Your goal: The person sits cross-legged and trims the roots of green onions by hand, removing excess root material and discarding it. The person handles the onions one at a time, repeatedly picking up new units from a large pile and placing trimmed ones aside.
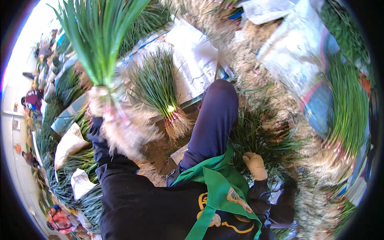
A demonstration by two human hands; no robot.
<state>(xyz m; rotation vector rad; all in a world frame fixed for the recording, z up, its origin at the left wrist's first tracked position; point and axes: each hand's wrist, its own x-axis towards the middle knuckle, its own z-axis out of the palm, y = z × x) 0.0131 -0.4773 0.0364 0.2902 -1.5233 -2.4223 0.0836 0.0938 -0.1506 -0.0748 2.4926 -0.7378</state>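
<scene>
My left hand (96, 100), in a pale glove, is closed around a bunch of green onions (99, 57) at the upper left. The bunch's leaves point to the top of the picture; its pale roots hang blurred below the hand. Right of it, a bunch with a yellow tie (160, 87) lies on white printed sacking (192, 57), its reddish bulbs and roots towards my raised knee. My right hand (254, 165), in a tan glove, rests low at the leaves of a loose green onion pile (255, 141); its fingers are partly hidden, and whether they grip any leaves is unclear.
Dense onion roots (306, 135) spread along the right, beside a large white and blue sack (300, 54) and more green onions (348, 111). Covered heaps of onions (81, 162) line the left. Other people (61, 220) are in the far left background.
</scene>
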